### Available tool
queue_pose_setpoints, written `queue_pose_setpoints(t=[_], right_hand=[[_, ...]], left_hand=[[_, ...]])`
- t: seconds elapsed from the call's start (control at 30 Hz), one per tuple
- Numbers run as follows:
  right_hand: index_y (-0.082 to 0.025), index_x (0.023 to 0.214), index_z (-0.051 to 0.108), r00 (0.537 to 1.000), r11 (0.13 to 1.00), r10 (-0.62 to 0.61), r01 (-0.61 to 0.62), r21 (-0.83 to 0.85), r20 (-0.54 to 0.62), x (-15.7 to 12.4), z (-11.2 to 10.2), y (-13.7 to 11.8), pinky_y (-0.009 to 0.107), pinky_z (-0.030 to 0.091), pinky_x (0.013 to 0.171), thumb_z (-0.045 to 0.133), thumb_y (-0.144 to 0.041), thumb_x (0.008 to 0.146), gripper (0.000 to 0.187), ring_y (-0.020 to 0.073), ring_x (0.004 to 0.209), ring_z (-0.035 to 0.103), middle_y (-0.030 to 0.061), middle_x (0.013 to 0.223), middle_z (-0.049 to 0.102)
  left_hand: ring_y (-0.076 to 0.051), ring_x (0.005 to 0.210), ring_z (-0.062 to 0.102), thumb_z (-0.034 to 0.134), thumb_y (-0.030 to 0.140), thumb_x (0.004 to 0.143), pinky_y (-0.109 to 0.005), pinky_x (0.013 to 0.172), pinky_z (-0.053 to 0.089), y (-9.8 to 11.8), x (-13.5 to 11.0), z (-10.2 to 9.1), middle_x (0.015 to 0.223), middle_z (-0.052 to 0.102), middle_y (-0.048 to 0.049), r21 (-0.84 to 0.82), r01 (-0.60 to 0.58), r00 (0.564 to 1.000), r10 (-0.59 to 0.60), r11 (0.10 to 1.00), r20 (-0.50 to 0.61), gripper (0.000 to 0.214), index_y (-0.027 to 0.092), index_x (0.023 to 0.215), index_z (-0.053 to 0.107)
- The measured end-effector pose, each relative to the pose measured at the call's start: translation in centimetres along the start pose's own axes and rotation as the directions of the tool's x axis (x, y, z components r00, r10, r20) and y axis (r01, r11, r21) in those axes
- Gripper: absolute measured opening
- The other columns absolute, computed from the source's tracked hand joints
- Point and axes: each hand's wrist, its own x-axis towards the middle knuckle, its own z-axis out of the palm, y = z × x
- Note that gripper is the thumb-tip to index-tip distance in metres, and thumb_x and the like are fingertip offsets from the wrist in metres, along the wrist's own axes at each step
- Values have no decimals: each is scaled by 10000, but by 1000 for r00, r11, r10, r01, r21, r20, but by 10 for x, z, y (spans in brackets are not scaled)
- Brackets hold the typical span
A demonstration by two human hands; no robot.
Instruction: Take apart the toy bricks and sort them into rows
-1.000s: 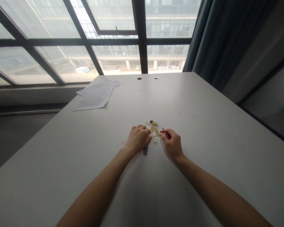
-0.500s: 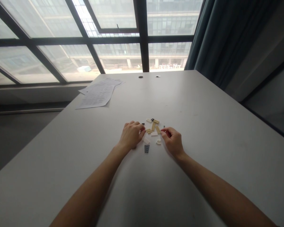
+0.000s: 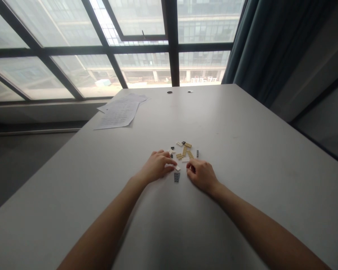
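Observation:
Beside the left end of a small white flat toy brick [image 3: 177, 168], my left hand [image 3: 157, 165] has its thumb and index finger apart. My right hand [image 3: 203, 173] is closed on the table, its fingertips pinched together just right of that brick; what they hold is hidden. A grey studded wedge plate [image 3: 177, 177] lies nearest to me, between the hands. Beyond them are tan studded plates [image 3: 184, 151], a white flat piece [image 3: 185, 159] and a dark grey narrow brick [image 3: 197, 153]. Small black pieces [image 3: 172, 148] lie past my left fingers.
Printed paper sheets [image 3: 118, 114] lie at the table's far left. Two round cable holes [image 3: 169, 92] sit near the back edge of the white table [image 3: 242, 142]. Behind stand framed windows, with a dark curtain [image 3: 259, 56] at right.
My left hand has drawn nearer to me, uncovering black and white pieces. My right hand has moved nearer and left, over where a white studded piece lay. The view has shifted slightly.

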Motion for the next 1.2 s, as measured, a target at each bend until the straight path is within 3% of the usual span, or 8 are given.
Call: queue_pose_setpoints(t=[0.2,0.4,0.57,0.83,1.0,1.1,1.2], right_hand=[[-205,984,680,1000,1000,1,-1,4,-10,0,2,2,279,436,732,584,-219,844,170,175,783,615,49,943,676],[-211,1020,669,1000,1000,1,0,20,-7,0,1,1,291,446,758,582,-220,851,191,184,823,626,47,975,671],[-208,999,673,1000,1000,4,-4,23,-8,0,1,0,286,443,738,583,-229,855,171,178,798,618,43,947,673],[-199,978,680,1000,998,10,-9,58,-20,0,2,-1,280,438,731,584,-220,852,160,168,776,611,36,915,669],[-196,957,681,999,995,0,3,100,-32,2,1,3,278,437,725,585,-218,850,145,156,745,592,31,900,660],[-192,980,680,998,983,-9,21,182,-68,3,1,4,280,444,720,591,-206,843,164,143,703,566,32,900,651],[-187,1084,647,990,921,22,35,387,-143,2,2,3,276,463,689,628,-239,825,265,124,646,533,34,934,649]], left_hand=[[-234,932,573,629,343,854,-396,864,410,5,7,8,928,684,-53,96,142,981,-127,985,-146,180,270,985,727],[-249,957,579,518,324,901,-392,857,437,-4,15,4,933,675,-68,95,333,916,-299,938,-267,243,230,1004,717],[-257,968,582,533,213,854,-384,824,447,-17,25,7,1024,679,-55,121,308,941,-283,944,-188,270,294,1023,727],[-268,983,571,534,265,873,-389,845,435,-21,26,7,990,666,-93,125,358,924,-332,925,-191,177,203,897,699],[-252,902,597,594,185,824,-358,802,446,-26,27,5,894,672,-84,54,375,912,-358,926,-198,57,177,812,649],[-229,850,602,585,169,833,-339,786,450,-14,25,0,834,671,-65,-14,371,901,-364,928,-238,59,174,802,636],[-177,766,601,589,224,857,-288,724,460,15,17,-4,798,664,-25,-93,334,897,-347,938,-273,63,186,830,631]])
